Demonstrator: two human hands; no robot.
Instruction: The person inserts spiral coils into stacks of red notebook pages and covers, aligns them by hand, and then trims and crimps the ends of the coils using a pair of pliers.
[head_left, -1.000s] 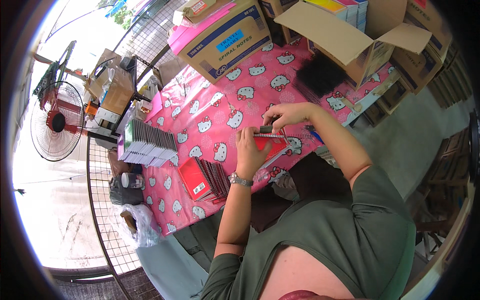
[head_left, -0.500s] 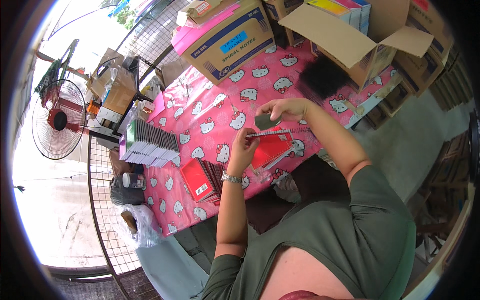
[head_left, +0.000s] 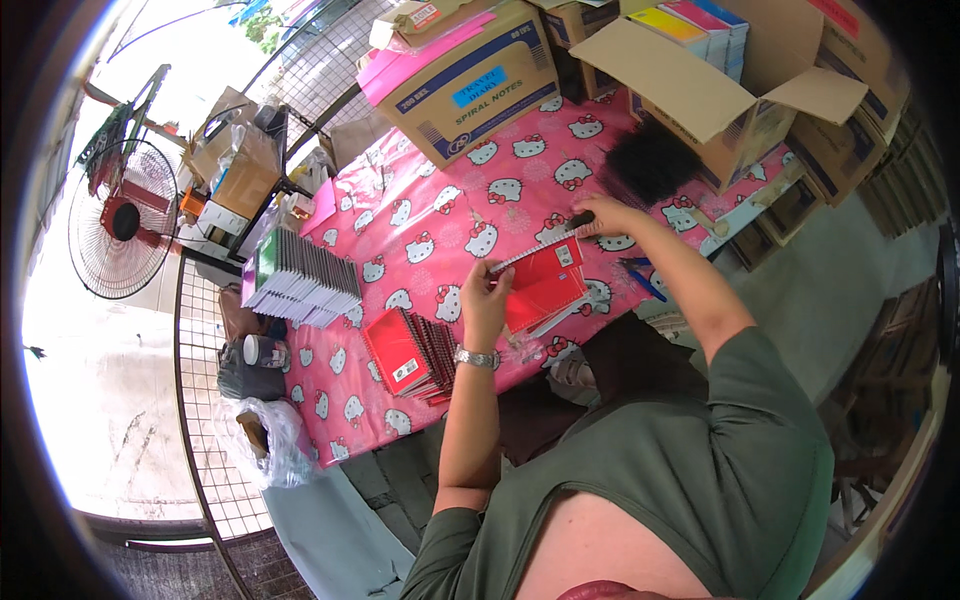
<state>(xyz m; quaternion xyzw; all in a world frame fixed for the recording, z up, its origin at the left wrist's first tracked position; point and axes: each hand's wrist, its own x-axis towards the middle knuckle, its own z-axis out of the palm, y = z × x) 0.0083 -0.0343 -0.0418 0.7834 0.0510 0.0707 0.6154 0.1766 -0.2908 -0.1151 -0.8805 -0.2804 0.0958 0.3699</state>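
Observation:
A red spiral notebook point(head_left: 545, 265) is tilted up over the table, its coil edge pointing away from me. My left hand point(head_left: 487, 296) pinches it at the left end of that edge. At the other end, my right hand point(head_left: 608, 217) grips a small dark block point(head_left: 581, 219) close to the coil; its exact kind is unclear. Beneath lie more red notebooks point(head_left: 548, 300), partly covered by the raised one. To the left of my left wrist, a fanned pile of red spiral notebooks point(head_left: 402, 352) rests on the table. Blue-handled pliers point(head_left: 645, 280) lie below my right forearm.
A heap of black coils point(head_left: 652, 155) sits beyond my right hand. Cardboard boxes point(head_left: 480, 95) line the far side, one open box point(head_left: 690, 85) holding colourful notebooks. At left stand a tall notebook stack point(head_left: 305, 275), a jar point(head_left: 265, 351) and a fan point(head_left: 124, 220).
My right hand has moved right with the dark block, which has turned edge-on. The notebook's cover and label now show, and the pliers have come into sight.

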